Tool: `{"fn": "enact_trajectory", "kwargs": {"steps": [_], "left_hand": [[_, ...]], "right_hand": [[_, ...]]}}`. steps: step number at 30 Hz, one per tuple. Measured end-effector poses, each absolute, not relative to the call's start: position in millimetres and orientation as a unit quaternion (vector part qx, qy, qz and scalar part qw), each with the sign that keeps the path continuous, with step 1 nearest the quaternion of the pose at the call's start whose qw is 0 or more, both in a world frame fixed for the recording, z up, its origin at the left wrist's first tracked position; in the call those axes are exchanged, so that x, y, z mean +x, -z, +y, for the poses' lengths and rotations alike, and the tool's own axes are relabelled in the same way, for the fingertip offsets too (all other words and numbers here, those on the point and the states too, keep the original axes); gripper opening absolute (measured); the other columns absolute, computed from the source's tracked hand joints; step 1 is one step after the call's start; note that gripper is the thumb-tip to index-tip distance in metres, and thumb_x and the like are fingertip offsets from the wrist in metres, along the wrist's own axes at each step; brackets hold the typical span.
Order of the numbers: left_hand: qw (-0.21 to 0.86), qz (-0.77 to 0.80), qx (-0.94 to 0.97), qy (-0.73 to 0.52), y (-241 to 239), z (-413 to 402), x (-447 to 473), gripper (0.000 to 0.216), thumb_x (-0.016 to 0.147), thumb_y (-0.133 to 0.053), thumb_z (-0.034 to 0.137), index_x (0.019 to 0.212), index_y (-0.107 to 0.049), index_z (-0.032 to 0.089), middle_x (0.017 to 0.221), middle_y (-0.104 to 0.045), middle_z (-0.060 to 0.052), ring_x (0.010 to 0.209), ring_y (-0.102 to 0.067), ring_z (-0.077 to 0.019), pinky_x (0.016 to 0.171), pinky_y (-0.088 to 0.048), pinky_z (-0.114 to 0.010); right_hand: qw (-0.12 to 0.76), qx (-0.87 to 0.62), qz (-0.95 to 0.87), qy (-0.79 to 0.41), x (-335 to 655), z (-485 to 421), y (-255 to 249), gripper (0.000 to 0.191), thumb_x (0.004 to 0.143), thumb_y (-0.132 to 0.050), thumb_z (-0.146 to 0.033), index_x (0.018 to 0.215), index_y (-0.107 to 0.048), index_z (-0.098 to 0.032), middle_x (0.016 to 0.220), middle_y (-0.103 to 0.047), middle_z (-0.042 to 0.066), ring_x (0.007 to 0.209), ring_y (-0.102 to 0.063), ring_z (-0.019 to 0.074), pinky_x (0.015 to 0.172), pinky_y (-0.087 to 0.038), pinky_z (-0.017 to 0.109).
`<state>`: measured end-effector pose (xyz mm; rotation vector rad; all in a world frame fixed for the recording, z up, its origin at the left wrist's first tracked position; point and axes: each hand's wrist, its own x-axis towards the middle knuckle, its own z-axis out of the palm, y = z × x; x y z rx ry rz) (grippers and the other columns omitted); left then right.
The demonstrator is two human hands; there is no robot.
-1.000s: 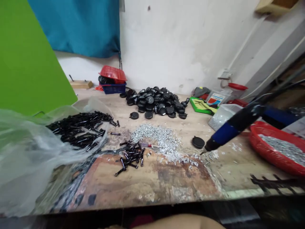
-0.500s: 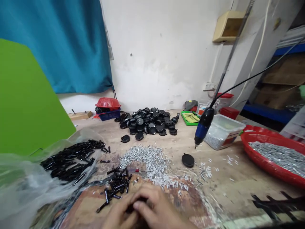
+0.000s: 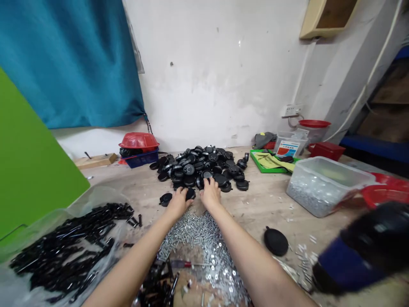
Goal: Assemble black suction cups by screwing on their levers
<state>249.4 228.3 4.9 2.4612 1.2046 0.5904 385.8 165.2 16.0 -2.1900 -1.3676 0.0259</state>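
Both arms reach across the bench to a pile of black round discs (image 3: 191, 169), some with a small side tab. My left hand (image 3: 179, 203) is at the front of the pile, its thumb and fingers around a black disc (image 3: 191, 193); another disc (image 3: 165, 199) lies just left of it. Beside it, my right hand (image 3: 211, 195) has its fingers apart, their tips against discs at the pile's front edge. Small silver screws (image 3: 185, 232) are spread beneath the forearms, with pale washer-like pieces (image 3: 220, 268) nearer me. A screwdriver (image 3: 183, 264) lies among them.
Black rod-like parts (image 3: 73, 238) fill a clear plastic bag at left. A blurred power screwdriver (image 3: 358, 251) hangs close at right. A lone black disc (image 3: 276, 241) lies near it. Behind stand a clear bin (image 3: 322, 187) and a green tray (image 3: 266, 169).
My hands were together close to me, around something mostly hidden; now they are stretched forward at the disc pile. The view has shifted, and the power screwdriver appears much nearer and lower right.
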Motion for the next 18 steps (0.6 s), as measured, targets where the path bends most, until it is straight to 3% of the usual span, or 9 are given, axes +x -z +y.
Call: {"fn": "enact_trajectory", "kwargs": {"steps": [8,13,18], "left_hand": [[0.226,0.419,0.859,-0.187,15.2,253.9,259.3,0.035,0.088,-0.056,0.032,0.120,-0.053,0.017,0.123,-0.055,-0.010,0.105,-0.058,-0.0232,0.087,-0.050,-0.045],[0.369,0.458,0.786,-0.192,6.2,250.1,262.3,0.034,0.089,-0.056,0.033,0.118,-0.054,0.016,0.119,-0.057,-0.009,0.101,-0.059,-0.0218,0.084,-0.051,-0.043],[0.543,0.454,0.673,-0.214,-17.5,221.5,252.6,0.034,0.089,-0.055,0.034,0.118,-0.054,0.015,0.114,-0.059,-0.009,0.094,-0.061,-0.0195,0.078,-0.054,-0.039]], "right_hand": [[0.267,-0.809,-0.523,-0.001,405.9,203.3,16.4,0.032,0.090,-0.054,-0.033,0.118,-0.054,-0.017,0.120,-0.057,0.009,0.102,-0.059,0.0207,0.085,-0.052,0.042],[0.327,-0.797,-0.505,-0.053,418.8,196.1,5.1,0.031,0.091,-0.054,-0.033,0.118,-0.055,-0.018,0.120,-0.057,0.009,0.101,-0.059,0.0202,0.085,-0.052,0.041],[0.450,-0.755,-0.451,-0.155,414.4,167.2,-20.4,0.033,0.090,-0.055,-0.033,0.118,-0.054,-0.017,0.119,-0.057,0.009,0.101,-0.060,0.0206,0.085,-0.052,0.042]]}}
